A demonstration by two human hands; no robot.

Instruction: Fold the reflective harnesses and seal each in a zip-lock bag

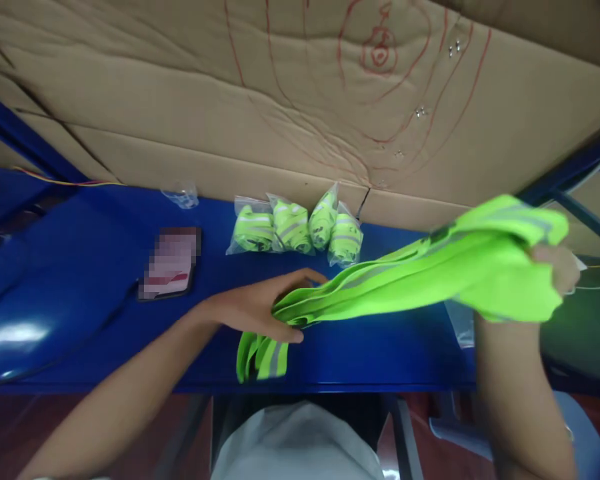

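Note:
A long bundle of neon green reflective straps [390, 290] with grey stripes is stretched at a slant over the blue table. My left hand [260, 307] is closed round its lower left part, with folded ends dangling below the fingers at the table's front edge. At the raised right end, my right hand [560, 267] grips the gathered fabric; most of its fingers are hidden behind the cloth, and it looks slightly blurred. Behind the straps, several clear bags [291, 227] packed with rolled green reflective straps stand in a row.
A phone [170, 263] lies on the blue table [105, 247] at left, with a dark cable beside it. Crumpled clear plastic [183, 195] is near the back. A cardboard wall [180, 100] with red drawn lines rises behind. Another clear bag [461, 323] lies near my right forearm.

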